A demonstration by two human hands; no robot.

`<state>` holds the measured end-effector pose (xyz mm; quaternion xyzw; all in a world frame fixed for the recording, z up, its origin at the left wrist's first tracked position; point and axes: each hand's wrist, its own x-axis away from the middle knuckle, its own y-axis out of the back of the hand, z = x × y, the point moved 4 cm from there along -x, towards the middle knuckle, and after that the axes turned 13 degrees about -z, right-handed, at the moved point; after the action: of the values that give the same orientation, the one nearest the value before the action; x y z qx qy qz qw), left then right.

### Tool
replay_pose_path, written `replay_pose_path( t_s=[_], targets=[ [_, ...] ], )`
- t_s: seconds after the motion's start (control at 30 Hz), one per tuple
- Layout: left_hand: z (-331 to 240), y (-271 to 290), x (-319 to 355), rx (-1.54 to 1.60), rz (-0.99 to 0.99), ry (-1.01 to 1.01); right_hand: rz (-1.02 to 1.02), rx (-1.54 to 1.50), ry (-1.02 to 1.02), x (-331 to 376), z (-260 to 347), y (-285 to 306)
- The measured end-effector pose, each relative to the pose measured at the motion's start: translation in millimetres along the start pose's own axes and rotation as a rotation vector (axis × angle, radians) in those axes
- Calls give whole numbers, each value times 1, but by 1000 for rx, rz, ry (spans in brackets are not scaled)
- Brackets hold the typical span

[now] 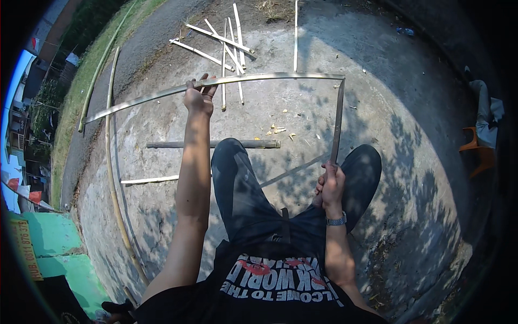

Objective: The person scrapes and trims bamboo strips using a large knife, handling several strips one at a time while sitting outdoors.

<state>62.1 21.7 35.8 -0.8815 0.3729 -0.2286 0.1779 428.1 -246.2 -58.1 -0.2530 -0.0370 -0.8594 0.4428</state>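
Observation:
In front of me a long split bamboo strip (pixel 270 76) reaches across from left to right, bowed in the view. My left hand (pixel 199 101) supports it near its middle, thumb and fingers around it. Above my right thigh, my right hand (pixel 331 186) is closed round the lower end of a long, narrow dark blade, apparently a machete (pixel 338 124). Its handle is mostly hidden by the fingers. The blade points away from me, and its far end meets the right end of the strip; whether they touch is unclear.
Several pale split sticks (pixel 229 48) lie crossed ahead. A thicker dark bamboo length (pixel 172 144) and a pale stick (pixel 148 180) lie near my knees. Long bamboo poles (pixel 110 162) run along the left. At far right are an orange chair (pixel 470 140) and a person's leg (pixel 482 100).

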Motion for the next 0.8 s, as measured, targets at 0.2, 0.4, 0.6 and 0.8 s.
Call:
replay_pose_path(
  t_s=[0.2, 0.4, 0.6, 0.8],
  targets=[
    [-68, -54, 88, 116, 569, 299, -20, 46, 61, -4, 4, 5],
    [-82, -87, 135, -767, 64, -1560, 25, 51, 50, -4, -12, 8],
    [-15, -140, 65, -324, 298, -760, 29, 24, 6, -5, -37, 5],
    [-29, -145, 98, 50, 590, -516, -50, 93, -28, -4, -36, 10]
  ],
)
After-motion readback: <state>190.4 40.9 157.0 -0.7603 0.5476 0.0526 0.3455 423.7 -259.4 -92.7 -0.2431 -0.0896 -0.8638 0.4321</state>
